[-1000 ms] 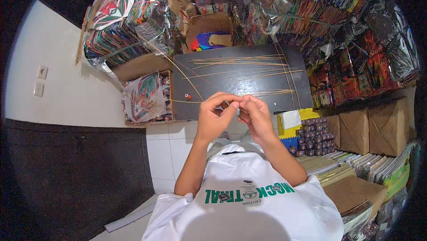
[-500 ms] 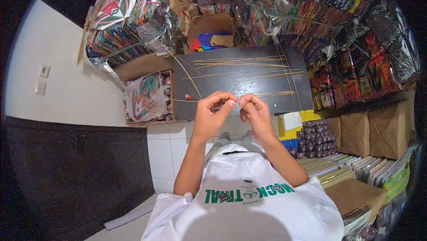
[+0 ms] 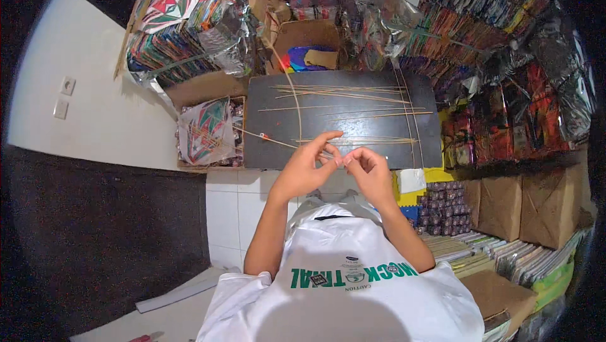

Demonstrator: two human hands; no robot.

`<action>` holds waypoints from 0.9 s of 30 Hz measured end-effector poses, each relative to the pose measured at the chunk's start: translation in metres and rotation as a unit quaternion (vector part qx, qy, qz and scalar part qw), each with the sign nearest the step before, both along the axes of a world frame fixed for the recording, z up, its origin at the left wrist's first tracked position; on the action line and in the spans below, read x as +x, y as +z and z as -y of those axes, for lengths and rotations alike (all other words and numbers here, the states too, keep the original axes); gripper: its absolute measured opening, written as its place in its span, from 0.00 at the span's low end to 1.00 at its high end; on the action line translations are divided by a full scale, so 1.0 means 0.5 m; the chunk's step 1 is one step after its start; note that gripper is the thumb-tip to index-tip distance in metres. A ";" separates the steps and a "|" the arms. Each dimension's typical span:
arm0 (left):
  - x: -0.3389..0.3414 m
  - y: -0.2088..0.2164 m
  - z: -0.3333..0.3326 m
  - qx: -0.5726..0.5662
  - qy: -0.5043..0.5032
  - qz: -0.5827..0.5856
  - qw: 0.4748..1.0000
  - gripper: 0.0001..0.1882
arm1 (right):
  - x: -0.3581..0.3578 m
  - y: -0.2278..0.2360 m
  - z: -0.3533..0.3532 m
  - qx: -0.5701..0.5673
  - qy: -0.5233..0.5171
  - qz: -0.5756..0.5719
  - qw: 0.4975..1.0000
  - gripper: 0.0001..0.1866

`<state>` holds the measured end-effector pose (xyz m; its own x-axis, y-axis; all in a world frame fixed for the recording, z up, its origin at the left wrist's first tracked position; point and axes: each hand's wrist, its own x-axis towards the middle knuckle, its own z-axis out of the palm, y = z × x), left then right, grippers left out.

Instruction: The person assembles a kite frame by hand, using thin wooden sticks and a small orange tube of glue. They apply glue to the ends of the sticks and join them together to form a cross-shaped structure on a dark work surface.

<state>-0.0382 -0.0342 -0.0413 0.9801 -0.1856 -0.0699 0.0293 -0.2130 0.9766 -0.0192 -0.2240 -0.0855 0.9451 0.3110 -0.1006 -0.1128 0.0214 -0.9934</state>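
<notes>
Table [image 3: 262,93] lay at twelve o'clock; left hand [image 3: 306,168] gripped a stick [image 3: 281,143], right hand [image 3: 371,175] adjoined, hold unclear; steadiness seemed wise.

Holds left hand [image 3: 305,170] close to right hand [image 3: 370,175], with bent elbows [image 3: 262,259], apparently pinched fingertips [image 3: 348,160] and outstretched left forefinger [image 3: 331,135].

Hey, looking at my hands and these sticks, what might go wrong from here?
The thin stick running to your left hand passes right by the red spool, so a tug might knock it. Your right hand is around the near edge of the dark table, so something dropped could hit the tiled floor. Loose sticks lie just beyond both hands; reaching forward may scatter them.
</notes>
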 end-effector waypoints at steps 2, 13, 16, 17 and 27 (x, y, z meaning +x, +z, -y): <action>0.000 0.037 0.015 -0.037 0.022 -0.089 0.995 0.29 | -0.002 -0.019 0.011 -0.039 -0.027 0.025 0.999 0.08; -0.094 -0.064 -0.081 -0.132 0.378 -0.108 0.910 0.19 | 0.028 -0.088 0.093 -0.044 -0.014 -0.017 0.999 0.07; -0.119 -0.075 -0.118 -0.243 0.491 -0.088 0.832 0.20 | 0.036 -0.098 0.103 -0.046 0.042 -0.052 0.997 0.07; -0.127 -0.077 -0.127 -0.274 0.511 -0.054 0.813 0.21 | 0.038 -0.101 0.103 -0.049 0.063 -0.062 0.995 0.07; -0.214 -0.124 -0.268 -0.157 0.560 0.003 0.814 0.25 | 0.035 -0.088 0.019 -0.171 0.153 0.078 0.970 0.10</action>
